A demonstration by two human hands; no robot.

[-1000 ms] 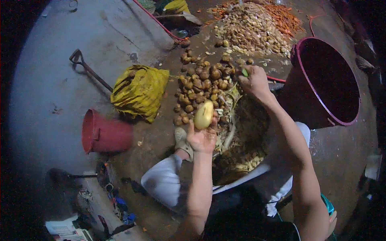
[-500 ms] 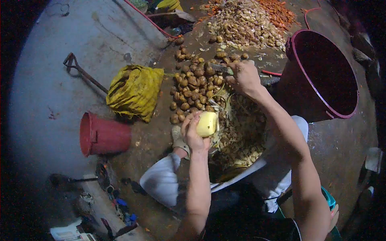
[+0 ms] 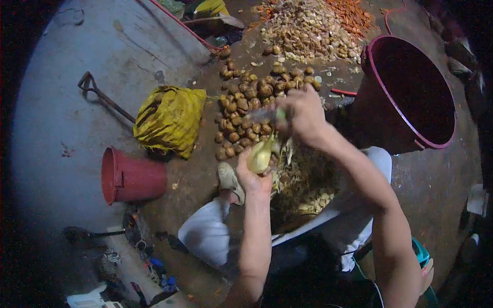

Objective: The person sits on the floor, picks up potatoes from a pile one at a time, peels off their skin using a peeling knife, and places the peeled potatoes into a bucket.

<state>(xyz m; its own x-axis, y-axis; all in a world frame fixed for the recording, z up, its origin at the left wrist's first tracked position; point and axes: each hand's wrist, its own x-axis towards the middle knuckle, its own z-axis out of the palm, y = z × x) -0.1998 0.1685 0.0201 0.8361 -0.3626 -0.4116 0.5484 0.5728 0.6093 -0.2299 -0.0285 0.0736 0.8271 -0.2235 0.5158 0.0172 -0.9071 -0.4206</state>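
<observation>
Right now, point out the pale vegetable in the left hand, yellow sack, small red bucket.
Pale vegetable (image 3: 259, 158), head view, rounded body.
Yellow sack (image 3: 170, 120), head view, crumpled side.
Small red bucket (image 3: 142, 178), head view, outer wall.

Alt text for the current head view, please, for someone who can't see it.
The left hand holds a pale yellow peeled vegetable; the right hand holds a blurred tool, likely a knife. Brown tubers lie heaped ahead, with a yellow sack and red bucket to the left, a large purple tub to the right.
</observation>
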